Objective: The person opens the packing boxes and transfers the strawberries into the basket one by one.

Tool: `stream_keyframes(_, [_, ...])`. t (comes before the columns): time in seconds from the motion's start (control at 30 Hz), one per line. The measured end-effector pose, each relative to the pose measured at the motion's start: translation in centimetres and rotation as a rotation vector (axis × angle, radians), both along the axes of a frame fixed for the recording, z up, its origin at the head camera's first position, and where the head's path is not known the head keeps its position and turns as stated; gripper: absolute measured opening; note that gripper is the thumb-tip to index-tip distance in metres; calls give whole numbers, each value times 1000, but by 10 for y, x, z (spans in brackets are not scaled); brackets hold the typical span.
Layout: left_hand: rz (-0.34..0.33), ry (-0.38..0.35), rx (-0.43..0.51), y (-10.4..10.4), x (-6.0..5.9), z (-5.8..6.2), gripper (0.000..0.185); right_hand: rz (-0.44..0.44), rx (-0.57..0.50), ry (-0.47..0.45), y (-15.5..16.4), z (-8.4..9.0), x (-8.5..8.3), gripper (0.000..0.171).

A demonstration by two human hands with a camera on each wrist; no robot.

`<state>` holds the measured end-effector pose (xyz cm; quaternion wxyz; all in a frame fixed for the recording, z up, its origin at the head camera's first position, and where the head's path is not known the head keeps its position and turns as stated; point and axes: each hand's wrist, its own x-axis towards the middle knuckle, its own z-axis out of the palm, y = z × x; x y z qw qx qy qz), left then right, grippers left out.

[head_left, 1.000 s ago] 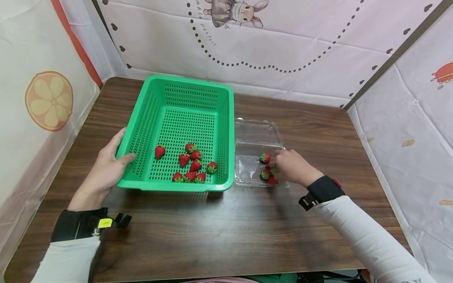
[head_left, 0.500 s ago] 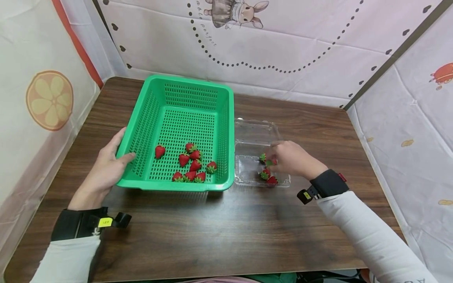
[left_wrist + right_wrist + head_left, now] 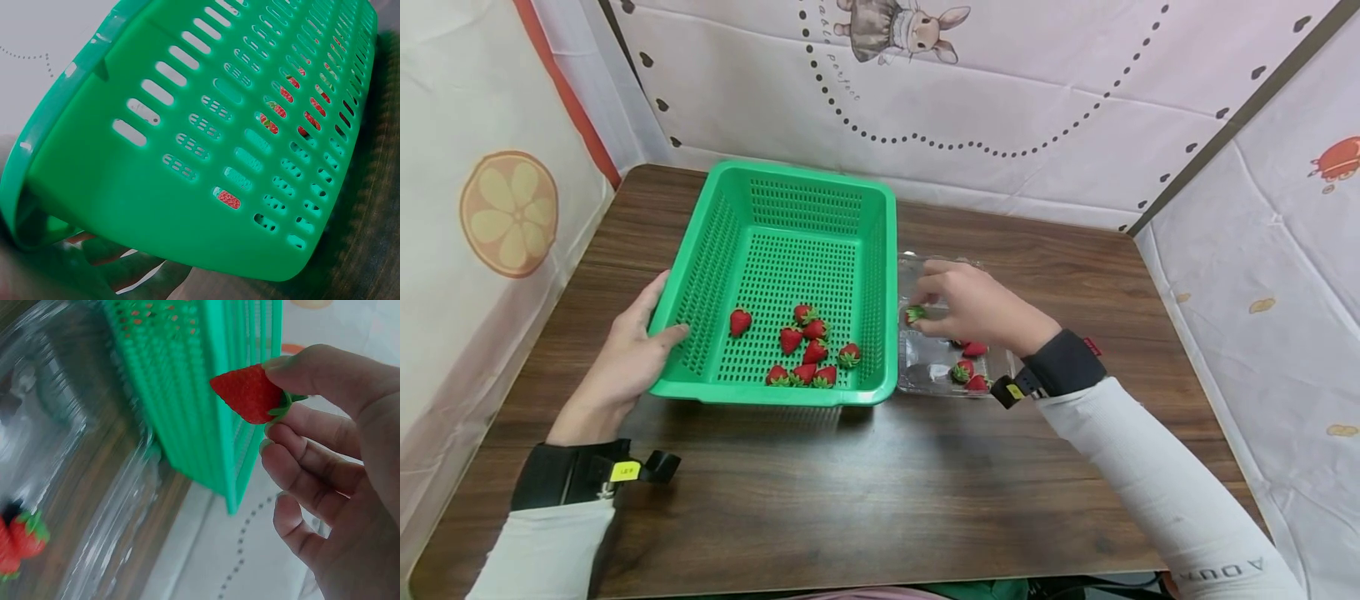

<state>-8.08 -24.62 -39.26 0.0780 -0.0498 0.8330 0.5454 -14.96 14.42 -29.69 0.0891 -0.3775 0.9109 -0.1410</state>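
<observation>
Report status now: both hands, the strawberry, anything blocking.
Left hand grips green basket edge. Right hand pinches one strawberry, lifted over clear container. Basket wall stands between; nothing else blocking.

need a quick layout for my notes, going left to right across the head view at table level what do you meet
left hand → green basket → strawberries in the basket → strawberry pinched in the right hand → right hand, which overlaps the clear plastic box
</observation>
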Motion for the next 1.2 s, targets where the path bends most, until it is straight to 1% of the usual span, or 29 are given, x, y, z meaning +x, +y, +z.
stream_keyframes(0.23, [7, -2, 3, 1, 0, 0, 69, 66, -26, -58, -35, -3, -7, 16])
stream_keyframes(0.47, [7, 0, 16, 1, 1, 0, 69, 99, -39, -189, -64, -12, -13, 17])
stream_keyframes(0.57, [7, 4, 24, 2, 1, 0, 69, 140, -32, -208, -74, -15, -16, 21])
stream_keyframes(0.73, [7, 14, 26, 1, 2, 1, 70, 230, 47, -198, -94, -20, -20, 33])
stream_keyframes(0.83, [9, 12, 25, 1, 2, 1, 70, 268, 112, -246, -107, -23, -20, 34])
stream_keyframes(0.93, [15, -1, 33, 0, 1, 1, 70, 290, 178, -295, -120, -27, -18, 32])
stream_keyframes(1.07, [20, -11, 47, 0, 0, 1, 70, 316, 243, -336, -134, -33, -14, 32])
stream_keyframes(1.2, [16, 0, 45, 0, 0, 0, 70, 314, 295, -369, -143, -37, -9, 34])
